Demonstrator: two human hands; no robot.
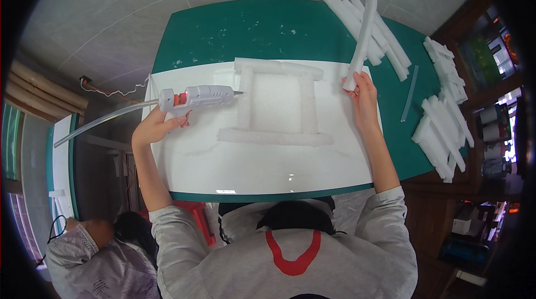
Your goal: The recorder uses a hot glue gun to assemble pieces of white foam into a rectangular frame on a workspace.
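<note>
My left hand [162,124] grips a white hot glue gun [204,97] with a red trigger area. A long clear glue stick [106,120] sticks out of its back end. The nozzle points right, at the left side of a square frame of white foam strips [276,136] around a foam panel [277,104]. Away to the right, my right hand [361,95] pinches the lower end of a loose white foam strip [364,42], which tilts up and away. A white sheet [268,170] lies beneath the frame.
More foam strips [340,14] lie at the back right of the green table [240,25]. Foam piles [438,137] sit along its right edge, with a clear glue stick [410,92] beside them. A power cord [114,93] runs at left. Another person [106,260] is at lower left.
</note>
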